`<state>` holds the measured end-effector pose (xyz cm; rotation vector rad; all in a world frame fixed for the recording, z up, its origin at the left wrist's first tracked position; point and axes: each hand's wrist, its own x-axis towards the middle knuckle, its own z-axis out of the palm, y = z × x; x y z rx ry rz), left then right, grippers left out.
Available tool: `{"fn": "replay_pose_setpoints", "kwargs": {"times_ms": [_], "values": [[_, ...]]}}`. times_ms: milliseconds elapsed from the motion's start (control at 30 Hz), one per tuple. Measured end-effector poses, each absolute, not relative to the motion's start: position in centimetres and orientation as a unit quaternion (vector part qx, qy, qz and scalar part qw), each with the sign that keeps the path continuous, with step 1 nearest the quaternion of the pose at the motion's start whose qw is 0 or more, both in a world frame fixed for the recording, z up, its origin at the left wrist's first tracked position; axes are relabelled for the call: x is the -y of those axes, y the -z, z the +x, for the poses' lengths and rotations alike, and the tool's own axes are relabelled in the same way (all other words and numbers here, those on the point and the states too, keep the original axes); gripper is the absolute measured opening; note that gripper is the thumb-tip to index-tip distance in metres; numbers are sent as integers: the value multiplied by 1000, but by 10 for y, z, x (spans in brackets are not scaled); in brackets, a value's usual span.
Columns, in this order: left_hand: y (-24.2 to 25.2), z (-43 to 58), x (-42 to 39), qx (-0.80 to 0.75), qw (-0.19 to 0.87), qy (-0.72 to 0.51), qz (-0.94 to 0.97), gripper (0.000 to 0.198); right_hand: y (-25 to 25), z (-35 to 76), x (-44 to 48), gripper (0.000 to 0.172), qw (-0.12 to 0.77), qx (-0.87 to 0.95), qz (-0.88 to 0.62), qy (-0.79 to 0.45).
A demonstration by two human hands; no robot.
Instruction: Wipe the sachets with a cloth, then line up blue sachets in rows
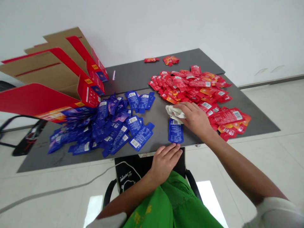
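My right hand [194, 119] lies on the grey table [161, 117] and grips a crumpled white cloth [175, 114] under its fingers. A single blue sachet [175, 131] lies flat just below the cloth, its barcode end partly under the cloth's edge. My left hand [165, 163] rests at the table's near edge, its fingertips just below that sachet and holding nothing. A heap of blue sachets [106, 125] spreads to the left, and a heap of red sachets [190, 88] lies beyond my right hand, touching its fingers' side.
Red and kraft cardboard display trays [52, 71] stand stacked at the left, overhanging the table's far-left corner. A few red sachets [169, 60] lie near the far edge. A black chair [109, 193] and a cable [71, 186] are below the near edge.
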<state>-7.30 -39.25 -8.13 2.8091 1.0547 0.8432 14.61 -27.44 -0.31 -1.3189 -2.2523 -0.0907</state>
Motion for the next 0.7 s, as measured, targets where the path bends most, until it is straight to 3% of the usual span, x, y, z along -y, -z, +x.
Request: {"fn": "replay_pose_setpoints", "kwargs": {"times_ms": [67, 233, 367, 533, 700], "values": [[83, -74, 395, -337, 11, -275, 900, 32, 0, 145, 294, 41, 286, 845, -452, 21], [84, -73, 398, -352, 38, -270, 895, 29, 23, 144, 335, 35, 200, 906, -370, -38], [81, -73, 397, -359, 63, -253, 896, 30, 40, 149, 311, 38, 208, 892, -399, -47], [79, -72, 396, -366, 83, -264, 889, 28, 26, 148, 263, 37, 194, 862, -467, 11], [80, -70, 395, -369, 90, -277, 883, 28, 2, 142, 283, 43, 283, 830, -479, 26]]}}
